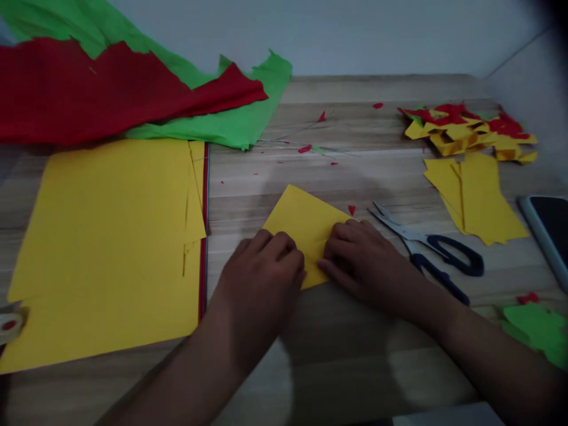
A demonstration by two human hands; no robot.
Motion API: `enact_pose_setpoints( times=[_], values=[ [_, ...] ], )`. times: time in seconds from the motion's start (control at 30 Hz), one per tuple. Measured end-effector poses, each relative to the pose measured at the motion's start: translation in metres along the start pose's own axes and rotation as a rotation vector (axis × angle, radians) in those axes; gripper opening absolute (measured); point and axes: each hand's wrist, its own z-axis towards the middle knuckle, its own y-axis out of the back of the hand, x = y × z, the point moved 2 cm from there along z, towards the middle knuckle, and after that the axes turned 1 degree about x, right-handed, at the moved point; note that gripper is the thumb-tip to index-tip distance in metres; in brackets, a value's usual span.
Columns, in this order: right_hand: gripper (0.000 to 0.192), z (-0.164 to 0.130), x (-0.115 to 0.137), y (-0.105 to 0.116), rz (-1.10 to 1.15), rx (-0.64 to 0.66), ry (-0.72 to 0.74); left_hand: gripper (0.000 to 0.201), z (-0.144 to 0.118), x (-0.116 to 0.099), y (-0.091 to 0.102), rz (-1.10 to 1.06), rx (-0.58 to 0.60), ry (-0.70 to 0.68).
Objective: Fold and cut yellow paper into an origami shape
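Note:
Between my hands lies a piece of yellow paper (302, 216) on the wooden tabletop, one corner pointing away from me. My left hand (264, 269) has curled fingers closed on its near left edge. On the right edge, my right hand (355, 254) grips the same paper, fingers bent and thumb underneath or along the near edge. My palms hide the paper's lower corners. Just right of my right hand rest scissors (415, 236) with dark blue handles, their blades slightly apart. A small red paper scrap (352, 210) sits by the paper's right corner.
Large yellow sheets (110, 236) lie at left, beside a tape roll (11, 325). Red paper (110, 89) and green paper (261, 118) cover the back left. At right are cut scraps (470, 133), yellow pieces (481, 198), a phone (548, 231) and green pieces (539, 331). Thin wires (306, 145) lie behind.

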Motion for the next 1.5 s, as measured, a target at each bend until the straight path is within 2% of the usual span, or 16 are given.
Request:
enact_pose_setpoints(
  times=[0.13,0.2,0.5,0.87,1.1,1.27,1.4,1.5],
  values=[
    [0.021,0.000,0.000,0.001,0.013,-0.005,-0.003,0.012,0.014,0.020,0.003,-0.125,0.139,0.005],
    [0.021,0.000,0.000,0.001,0.021,-0.013,-0.010,0.015,0.018,0.025,0.002,-0.169,0.167,0.000],
    [0.019,0.002,-0.001,-0.002,0.028,-0.066,-0.035,0.017,0.026,0.033,-0.009,-0.188,0.044,-0.001],
    [0.018,0.005,-0.002,-0.005,0.026,-0.133,-0.067,0.016,0.027,0.031,-0.008,-0.190,0.030,0.009],
    [0.018,0.005,-0.001,-0.006,0.032,-0.128,-0.072,0.016,0.026,0.030,-0.006,-0.200,0.032,-0.071],
    [0.017,0.004,0.000,-0.006,0.026,-0.132,-0.085,0.022,0.024,0.029,-0.004,-0.157,0.073,-0.081],
    [0.017,0.003,0.000,-0.006,0.020,-0.137,-0.102,0.040,0.021,0.029,-0.004,-0.168,0.086,-0.067],
    [0.018,0.003,-0.001,-0.006,0.027,-0.130,-0.109,0.045,0.021,0.030,-0.004,-0.191,0.086,-0.069]
  ],
)
